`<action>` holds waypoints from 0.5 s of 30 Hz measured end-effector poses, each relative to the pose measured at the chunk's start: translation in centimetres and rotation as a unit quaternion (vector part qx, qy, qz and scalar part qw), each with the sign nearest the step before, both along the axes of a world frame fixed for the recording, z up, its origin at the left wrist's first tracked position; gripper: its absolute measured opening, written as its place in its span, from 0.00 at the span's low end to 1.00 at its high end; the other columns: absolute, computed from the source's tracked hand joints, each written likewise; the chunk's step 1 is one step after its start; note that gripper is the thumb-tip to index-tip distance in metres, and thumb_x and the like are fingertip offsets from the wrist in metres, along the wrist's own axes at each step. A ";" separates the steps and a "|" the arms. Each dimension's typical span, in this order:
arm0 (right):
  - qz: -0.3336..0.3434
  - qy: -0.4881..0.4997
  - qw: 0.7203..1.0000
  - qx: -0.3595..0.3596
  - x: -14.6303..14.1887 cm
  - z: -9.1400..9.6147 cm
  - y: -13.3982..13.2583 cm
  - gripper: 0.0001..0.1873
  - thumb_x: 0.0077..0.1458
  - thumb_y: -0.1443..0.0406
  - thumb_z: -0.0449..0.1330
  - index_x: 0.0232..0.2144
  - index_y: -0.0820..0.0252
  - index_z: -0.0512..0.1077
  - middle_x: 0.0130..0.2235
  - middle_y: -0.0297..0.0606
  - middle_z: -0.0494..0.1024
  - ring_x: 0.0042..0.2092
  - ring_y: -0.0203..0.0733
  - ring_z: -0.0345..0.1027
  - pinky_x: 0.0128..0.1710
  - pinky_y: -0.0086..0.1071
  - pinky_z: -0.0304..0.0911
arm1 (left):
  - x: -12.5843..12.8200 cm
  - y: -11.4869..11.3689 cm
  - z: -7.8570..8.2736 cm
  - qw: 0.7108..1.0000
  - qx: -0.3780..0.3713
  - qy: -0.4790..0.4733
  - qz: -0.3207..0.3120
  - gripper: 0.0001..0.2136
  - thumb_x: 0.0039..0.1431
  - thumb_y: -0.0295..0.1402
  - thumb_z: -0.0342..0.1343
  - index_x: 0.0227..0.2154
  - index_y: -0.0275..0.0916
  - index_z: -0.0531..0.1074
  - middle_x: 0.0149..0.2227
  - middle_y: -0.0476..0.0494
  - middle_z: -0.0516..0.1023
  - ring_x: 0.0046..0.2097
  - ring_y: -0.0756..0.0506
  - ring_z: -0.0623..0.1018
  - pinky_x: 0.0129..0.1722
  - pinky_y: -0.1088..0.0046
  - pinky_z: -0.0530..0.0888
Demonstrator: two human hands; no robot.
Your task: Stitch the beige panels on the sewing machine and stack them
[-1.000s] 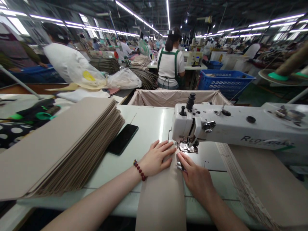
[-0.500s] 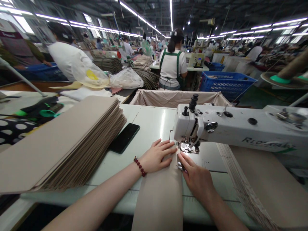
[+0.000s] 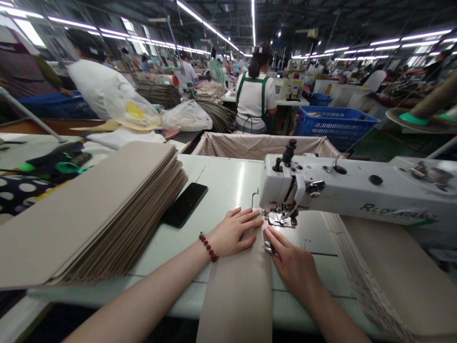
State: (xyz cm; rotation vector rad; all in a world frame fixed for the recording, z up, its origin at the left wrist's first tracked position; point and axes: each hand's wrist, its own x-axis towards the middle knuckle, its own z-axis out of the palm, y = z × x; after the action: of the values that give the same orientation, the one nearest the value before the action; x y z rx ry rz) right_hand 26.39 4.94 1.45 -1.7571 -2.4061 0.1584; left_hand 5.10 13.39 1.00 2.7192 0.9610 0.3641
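A long beige fabric panel runs from the front edge of the table up to the presser foot of a white sewing machine. Flat on the panel, just left of the foot, lies my left hand with its fingers spread. My right hand rests at the panel's right edge, fingertips together close to the foot. Tucked in that hand is a pair of thread snips, only its metal blades showing clearly. The needle area is partly hidden by the machine head.
To the left stands a tall stack of beige panels, with a dark phone beside it. More panels lie right, under the machine arm. Behind the table are a cloth-lined bin, a blue crate and a person in a green-strapped apron.
Both hands and the panel stay almost in place by the presser foot. The view has shifted very slightly.
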 end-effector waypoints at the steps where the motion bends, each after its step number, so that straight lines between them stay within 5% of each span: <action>1: -0.002 -0.003 1.000 0.001 0.0 -0.1 0.0 0.34 0.57 0.69 0.51 0.64 0.44 0.51 0.64 0.28 0.58 0.47 0.39 0.72 0.36 0.30 0.71 | 0.0 0.0 0.0 1.000 0.001 -0.001 0.001 0.23 0.62 0.39 0.51 0.60 0.50 0.60 0.65 0.47 0.56 0.65 0.42 0.56 0.63 0.58 0.51; 15: -0.004 -0.002 1.000 -0.011 -0.1 0.1 0.0 0.33 0.56 0.70 0.51 0.63 0.44 0.54 0.64 0.28 0.58 0.45 0.38 0.73 0.36 0.30 0.71 | 0.2 0.2 0.1 1.000 -0.005 -0.008 0.006 0.22 0.62 0.39 0.51 0.59 0.48 0.61 0.64 0.46 0.58 0.65 0.42 0.57 0.64 0.57 0.50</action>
State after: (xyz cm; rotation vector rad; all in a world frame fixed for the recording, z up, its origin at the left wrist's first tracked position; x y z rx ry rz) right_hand 26.34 4.97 1.51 -1.7790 -2.4082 0.1808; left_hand 5.35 13.60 1.11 2.6983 0.9727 0.3821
